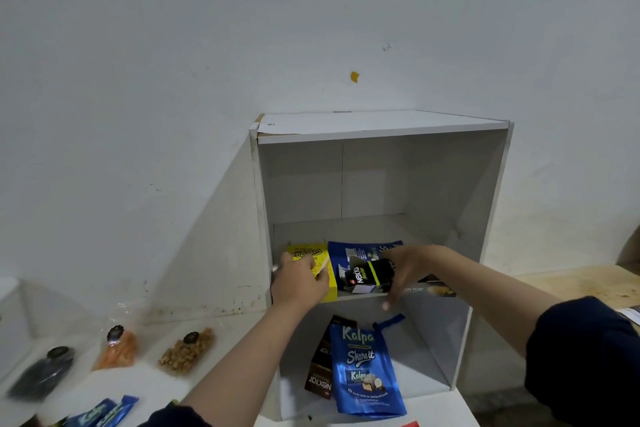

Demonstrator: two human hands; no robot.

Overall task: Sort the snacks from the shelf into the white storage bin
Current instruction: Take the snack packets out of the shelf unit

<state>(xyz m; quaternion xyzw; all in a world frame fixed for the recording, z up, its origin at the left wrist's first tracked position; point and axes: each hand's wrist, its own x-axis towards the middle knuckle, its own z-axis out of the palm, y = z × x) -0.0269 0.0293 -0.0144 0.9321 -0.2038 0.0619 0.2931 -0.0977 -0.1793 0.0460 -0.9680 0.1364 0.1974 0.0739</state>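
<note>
A white two-level shelf stands against the wall. On its upper level lie a yellow box, a blue bag, a black Nextar pack and a dark Nextar box at the right. My left hand grips the yellow box at the shelf's front edge. My right hand holds the black Nextar pack from the right. In the lower level a blue Kalpa bag leans beside a brown Nextar pack.
Left of the shelf, a white surface with a raised left rim carries a black bag, an orange bag, a bag of nuts and blue packs. A wooden surface lies to the right.
</note>
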